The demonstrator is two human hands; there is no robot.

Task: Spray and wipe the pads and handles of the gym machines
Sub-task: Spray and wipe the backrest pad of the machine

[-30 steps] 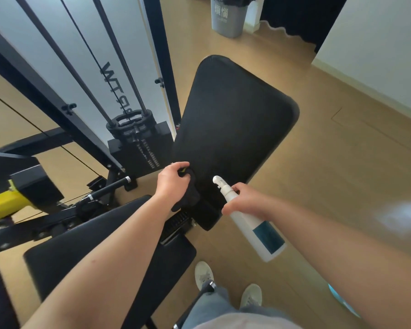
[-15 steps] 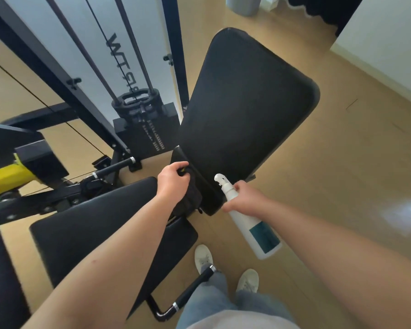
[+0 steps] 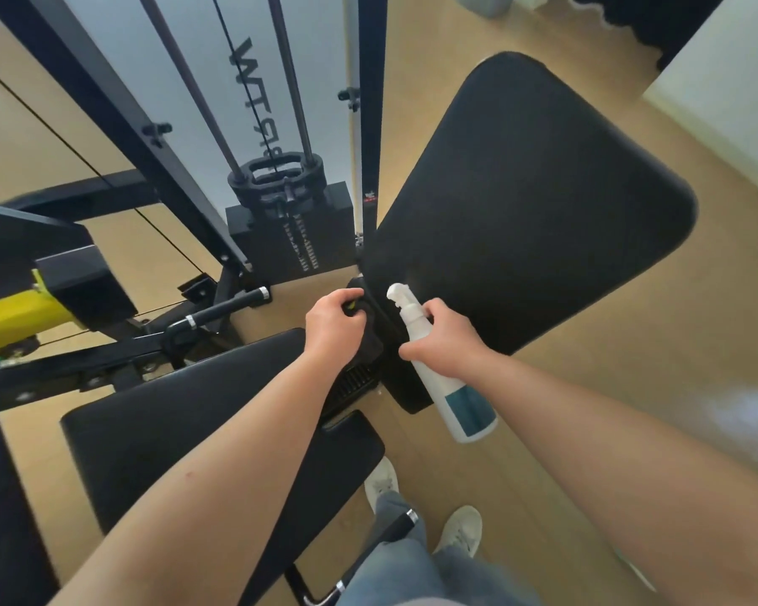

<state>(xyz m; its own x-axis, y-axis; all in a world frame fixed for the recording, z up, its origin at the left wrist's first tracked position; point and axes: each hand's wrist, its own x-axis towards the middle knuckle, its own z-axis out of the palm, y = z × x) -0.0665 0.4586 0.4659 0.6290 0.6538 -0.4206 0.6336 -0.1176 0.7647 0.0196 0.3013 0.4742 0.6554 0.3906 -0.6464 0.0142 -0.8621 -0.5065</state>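
A large black back pad [image 3: 530, 212] of a bench slopes up to the upper right. My left hand [image 3: 334, 323] is closed on a dark cloth [image 3: 368, 332] pressed against the pad's lower left corner. My right hand [image 3: 445, 341] grips a white spray bottle [image 3: 449, 387] with a teal label, its nozzle pointing up and left beside the cloth. Under my left forearm lies the black seat pad [image 3: 184, 413]. A black handle [image 3: 226, 310] with chrome rings sticks out to the left of my left hand.
A black cable machine frame [image 3: 370, 124] with a weight stack [image 3: 287, 229] stands behind the bench. A yellow and black machine part [image 3: 23, 308] is at the left. A chrome-tipped bar [image 3: 381, 540] sits by my feet. Wooden floor [image 3: 631, 365] spreads to the right.
The view has shifted a little, with the back pad lower in the frame than half a second ago. My left hand stays on the cloth at the pad's lower corner. The bottle remains in my right hand.
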